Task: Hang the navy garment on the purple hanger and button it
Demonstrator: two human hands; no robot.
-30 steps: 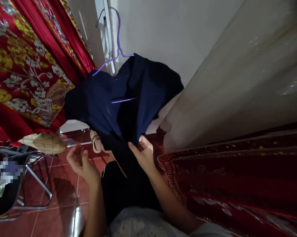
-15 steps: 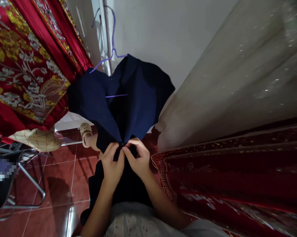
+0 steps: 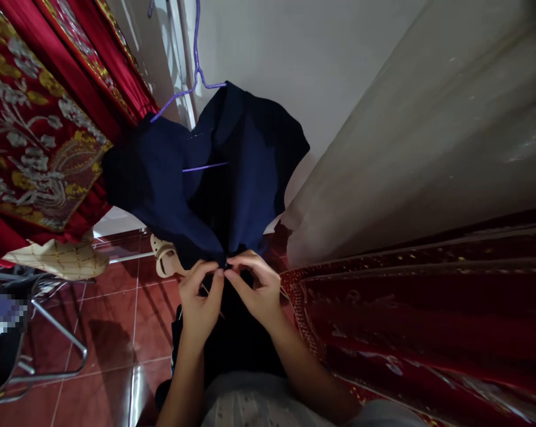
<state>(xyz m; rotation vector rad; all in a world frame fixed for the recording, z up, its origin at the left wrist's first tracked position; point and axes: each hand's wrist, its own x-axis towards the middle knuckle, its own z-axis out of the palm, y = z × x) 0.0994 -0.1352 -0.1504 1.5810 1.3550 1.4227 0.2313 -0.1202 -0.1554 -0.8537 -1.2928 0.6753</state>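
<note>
A dark navy garment [image 3: 254, 160] hangs in front of me on a purple wire hanger [image 3: 197, 65], its front open in a V. The hanger's lower bar shows across the opening. At the bottom of the V, my left hand [image 3: 203, 296] pinches one front edge between thumb and fingers. Close beside it, my right hand [image 3: 256, 290] pinches the other edge. The fingertips of both hands nearly meet at a small dark spot, perhaps a button or snap, too small to make out.
Red embroidered cloth [image 3: 40, 130] hangs at the left. A pale sheer fabric [image 3: 374, 148] and a dark red trimmed garment [image 3: 410, 320] fill the right side. A metal-framed chair [image 3: 67, 332] stands on the red tiled floor [image 3: 111, 314]. A beige clog [image 3: 165, 258] is below the garment.
The view has shifted slightly, so the hanger and garment sit higher and further left. Both hands stay pinched at the front edges. The clog on the foot has moved slightly right.
</note>
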